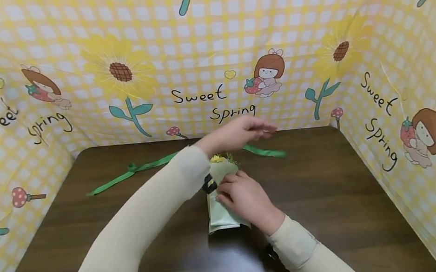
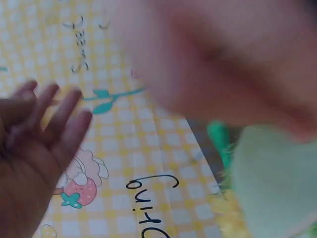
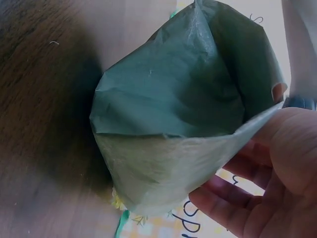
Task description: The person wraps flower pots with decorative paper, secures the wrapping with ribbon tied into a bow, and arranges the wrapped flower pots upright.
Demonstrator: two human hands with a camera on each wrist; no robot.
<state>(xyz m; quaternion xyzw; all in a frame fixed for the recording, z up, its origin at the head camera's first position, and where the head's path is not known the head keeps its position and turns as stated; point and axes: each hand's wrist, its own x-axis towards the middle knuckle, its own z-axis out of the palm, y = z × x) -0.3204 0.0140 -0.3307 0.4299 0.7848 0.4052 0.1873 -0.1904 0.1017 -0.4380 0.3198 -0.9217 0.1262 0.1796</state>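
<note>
In the head view my right hand [image 1: 248, 197] grips the side of a pale green paper flower wrap [image 1: 223, 215]. The right wrist view looks into the wide open end of the wrap [image 3: 163, 99], its edge between my thumb and fingers [image 3: 223, 201]. Yellow blooms [image 1: 218, 158] and thin green sprigs show at its far end. My left hand [image 1: 242, 131] is raised beyond the flowers, holding nothing. Its fingers are loosely spread in the left wrist view, where blurred skin covers the upper right. Part of the wrap is hidden behind the left forearm and the right hand.
A green ribbon [image 1: 150, 164] lies across the back of the dark wooden table [image 1: 320, 196], passing behind the flowers, with its other end [image 1: 264, 151] on the right. Yellow checked cloth [image 1: 189, 55] with printed flowers and lettering walls the table at the back and both sides.
</note>
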